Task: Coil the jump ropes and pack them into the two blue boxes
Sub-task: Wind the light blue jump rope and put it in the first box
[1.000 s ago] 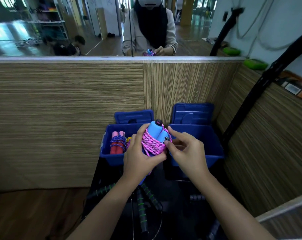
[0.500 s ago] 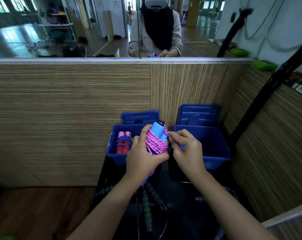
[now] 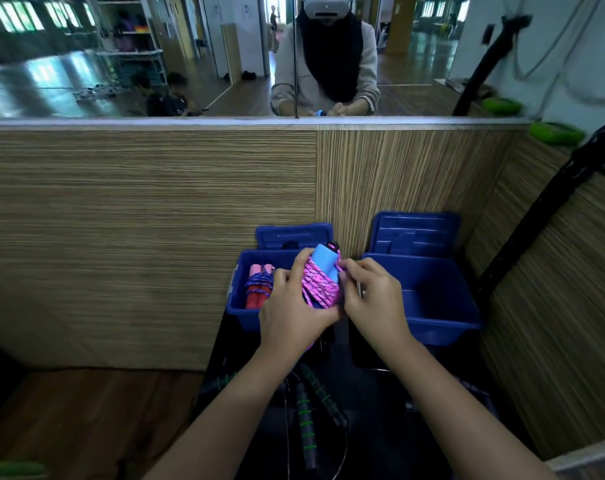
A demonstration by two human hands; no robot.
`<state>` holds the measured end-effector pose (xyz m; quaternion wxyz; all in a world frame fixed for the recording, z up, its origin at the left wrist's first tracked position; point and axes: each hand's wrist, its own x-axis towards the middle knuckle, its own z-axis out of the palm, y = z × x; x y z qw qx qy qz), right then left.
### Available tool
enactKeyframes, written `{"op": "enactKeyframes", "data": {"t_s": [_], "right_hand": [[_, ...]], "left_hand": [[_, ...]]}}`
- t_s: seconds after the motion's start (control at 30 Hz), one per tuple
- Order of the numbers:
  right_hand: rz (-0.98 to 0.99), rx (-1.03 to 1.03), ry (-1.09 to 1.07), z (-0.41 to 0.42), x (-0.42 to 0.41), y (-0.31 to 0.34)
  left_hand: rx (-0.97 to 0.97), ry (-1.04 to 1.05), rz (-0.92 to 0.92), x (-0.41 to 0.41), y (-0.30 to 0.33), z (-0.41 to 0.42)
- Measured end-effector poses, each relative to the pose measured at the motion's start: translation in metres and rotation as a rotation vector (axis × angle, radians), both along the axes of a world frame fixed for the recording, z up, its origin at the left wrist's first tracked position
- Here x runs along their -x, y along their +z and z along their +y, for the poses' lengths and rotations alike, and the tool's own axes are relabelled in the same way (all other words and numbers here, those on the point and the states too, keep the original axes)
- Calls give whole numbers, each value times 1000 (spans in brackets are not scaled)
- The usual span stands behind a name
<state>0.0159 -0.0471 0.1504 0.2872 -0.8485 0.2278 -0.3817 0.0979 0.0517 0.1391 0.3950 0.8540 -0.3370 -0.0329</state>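
Note:
My left hand (image 3: 292, 308) grips a coiled pink jump rope with blue handles (image 3: 320, 280), held up between the two blue boxes. My right hand (image 3: 375, 299) pinches the rope's end at the right side of the bundle. The left blue box (image 3: 242, 313) holds a coiled blue rope with red and pink handles (image 3: 257, 291). The right blue box (image 3: 443, 323) shows a bare blue bottom. On the dark surface below my arms lie black jump ropes with green-ringed handles (image 3: 308, 407).
Both box lids (image 3: 413, 233) lean upright against the striped wooden wall behind. A black slanted bar (image 3: 543, 213) runs down at the right of the right box. A mirror above the wall reflects a person. Wooden floor lies at the lower left.
My right hand's fingers have shifted up along the bundle's right side, working the rope end. The bundle stays in my left hand; the view has tilted slightly.

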Motion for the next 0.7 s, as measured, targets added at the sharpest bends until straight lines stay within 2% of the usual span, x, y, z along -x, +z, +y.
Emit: {"op": "enactKeyframes", "data": {"t_s": [0.13, 0.23, 0.33, 0.5, 0.7], "right_hand": [[2, -145, -56, -2, -11, 5], [-121, -168, -56, 1, -13, 2], [-222, -88, -37, 3, -12, -6], [-175, 129, -5, -2, -13, -20], [-138, 2, 164, -10, -5, -29]], "left_hand": [[-46, 25, -87, -1, 6, -1], [-20, 46, -58, 0, 5, 0], [41, 63, 2, -2, 5, -1], [50, 68, 74, -10, 0, -8], [9, 23, 115, -17, -10, -10]]}}
